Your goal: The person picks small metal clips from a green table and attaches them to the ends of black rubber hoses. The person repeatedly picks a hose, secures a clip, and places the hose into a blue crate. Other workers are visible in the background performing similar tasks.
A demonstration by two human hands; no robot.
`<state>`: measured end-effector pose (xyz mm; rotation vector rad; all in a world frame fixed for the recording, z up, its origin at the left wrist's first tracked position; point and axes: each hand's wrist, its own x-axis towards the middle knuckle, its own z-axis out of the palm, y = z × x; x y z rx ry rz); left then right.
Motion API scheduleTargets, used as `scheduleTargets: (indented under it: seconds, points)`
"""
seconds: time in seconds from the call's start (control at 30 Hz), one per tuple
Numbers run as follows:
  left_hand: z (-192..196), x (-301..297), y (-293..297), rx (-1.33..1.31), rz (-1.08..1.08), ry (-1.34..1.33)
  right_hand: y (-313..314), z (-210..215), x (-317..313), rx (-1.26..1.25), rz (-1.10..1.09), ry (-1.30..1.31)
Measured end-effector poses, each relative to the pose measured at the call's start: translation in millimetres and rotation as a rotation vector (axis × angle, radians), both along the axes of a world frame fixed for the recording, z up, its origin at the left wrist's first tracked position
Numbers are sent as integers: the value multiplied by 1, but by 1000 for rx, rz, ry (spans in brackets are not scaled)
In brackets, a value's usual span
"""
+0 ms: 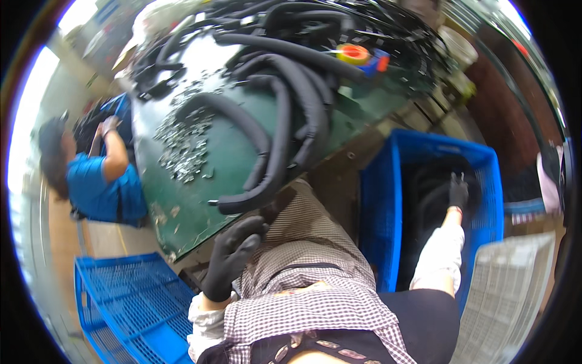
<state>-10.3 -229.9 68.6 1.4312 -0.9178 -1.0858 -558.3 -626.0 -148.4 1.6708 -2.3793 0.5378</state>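
My left hand [233, 258], in a dark glove, is held in front of my body just below the table's near edge. Its fingers are stretched out with nothing in them. The bent end of a black foam-covered tube [242, 203] lies on the table just above it. My right hand [459, 193], also in a dark glove, reaches into a blue plastic crate [394, 200] on my right, over dark tubes [427, 188]. Two small bright bits show at its fingertips. Dark fingers against dark contents hide whether it grips anything.
The green table [230, 164] carries a pile of black tubes [303, 79], scattered small metal pieces [185, 145] and a tape dispenser [364, 57]. A blue crate [136, 303] stands at lower left, a pale crate [509, 291] at lower right. A person in blue [100, 182] works at left.
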Motion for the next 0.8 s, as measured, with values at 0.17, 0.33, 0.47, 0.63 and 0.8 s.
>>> scheduleTargets:
  seconds: [0.17,0.33,0.47,0.63,0.8]
  points:
    - [-17,6,-13,-100,311,-999,-11,40,98,-15,398,-243]
    - [-36,39,-62,-27,295,-1103,52,114,210,130,831,-701]
    - [-33,63,-118,283,46,-983,146,167,309,48,1341,-661]
    - [-46,94,-145,371,-251,-680,204,194,403,8,1858,-337]
    - [-49,106,-120,-28,-40,-452,209,177,435,88,1919,-138]
